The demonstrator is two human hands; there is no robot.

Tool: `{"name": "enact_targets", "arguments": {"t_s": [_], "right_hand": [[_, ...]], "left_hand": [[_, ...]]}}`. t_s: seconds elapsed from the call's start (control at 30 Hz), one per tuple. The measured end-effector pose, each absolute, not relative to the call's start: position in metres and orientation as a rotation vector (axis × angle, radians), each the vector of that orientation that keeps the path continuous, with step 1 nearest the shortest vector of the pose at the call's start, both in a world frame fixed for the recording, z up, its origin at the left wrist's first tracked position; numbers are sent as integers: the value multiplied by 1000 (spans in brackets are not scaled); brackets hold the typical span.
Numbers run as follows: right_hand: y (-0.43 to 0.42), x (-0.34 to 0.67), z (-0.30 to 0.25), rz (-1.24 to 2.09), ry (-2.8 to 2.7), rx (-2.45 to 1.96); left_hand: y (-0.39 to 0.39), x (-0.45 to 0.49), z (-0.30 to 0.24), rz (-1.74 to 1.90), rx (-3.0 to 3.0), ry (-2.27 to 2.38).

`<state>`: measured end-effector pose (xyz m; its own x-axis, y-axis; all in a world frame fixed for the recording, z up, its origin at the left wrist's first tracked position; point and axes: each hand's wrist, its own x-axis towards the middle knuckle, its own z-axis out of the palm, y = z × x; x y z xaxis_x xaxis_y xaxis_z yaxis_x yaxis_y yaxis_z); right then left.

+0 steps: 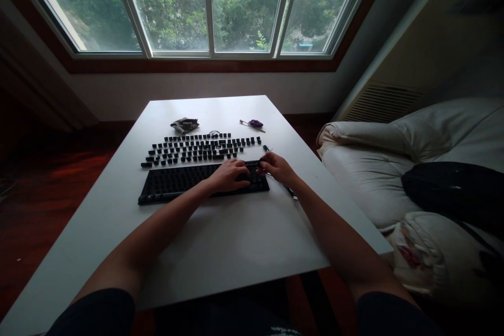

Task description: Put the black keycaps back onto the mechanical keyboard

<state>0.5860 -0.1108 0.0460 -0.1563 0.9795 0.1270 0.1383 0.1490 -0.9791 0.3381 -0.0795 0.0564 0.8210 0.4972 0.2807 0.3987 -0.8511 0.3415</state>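
Note:
A black keyboard lies on the white table in front of me, its right part under my hands. My left hand rests on it with the fingers stretched over the keys. At the keyboard's upper right corner, my right hand is closed in a pinch; whatever it holds is too small and dark to make out. Loose black keycaps stand in several rows behind the keyboard. A dark cable with a light plug end shows beside the keyboard, below the right hand.
On the white table, a crumpled grey cloth lies at the back left. A purple object and a thin stick lie at the back right. A pale sofa with a black bag stands to the right.

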Motion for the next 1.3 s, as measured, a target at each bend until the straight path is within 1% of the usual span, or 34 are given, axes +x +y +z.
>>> {"name": "enact_targets", "arguments": {"t_s": [0.23, 0.47, 0.7, 0.87, 0.97, 1.13, 1.3], "right_hand": [[-117, 581, 51, 938, -1676, -1243], [-117, 580, 49, 1033, -1724, -1215], [-132, 575, 70, 764, -2112, -1160], [-136, 578, 74, 726, -2160, -1194], [-131, 586, 69, 796, -2088, -1239], [-123, 598, 59, 1127, -1893, -1158], [-116, 602, 51, 1348, -1689, -1077]], "left_hand": [[-85, 337, 51, 548, 2732, 727], [-89, 338, 48, 563, 2752, 756], [-91, 339, 48, 537, 2791, 783], [-91, 338, 46, 546, 2794, 775], [-92, 338, 46, 548, 2783, 781], [-93, 338, 46, 560, 2767, 779], [-94, 337, 46, 566, 2761, 775]]}}
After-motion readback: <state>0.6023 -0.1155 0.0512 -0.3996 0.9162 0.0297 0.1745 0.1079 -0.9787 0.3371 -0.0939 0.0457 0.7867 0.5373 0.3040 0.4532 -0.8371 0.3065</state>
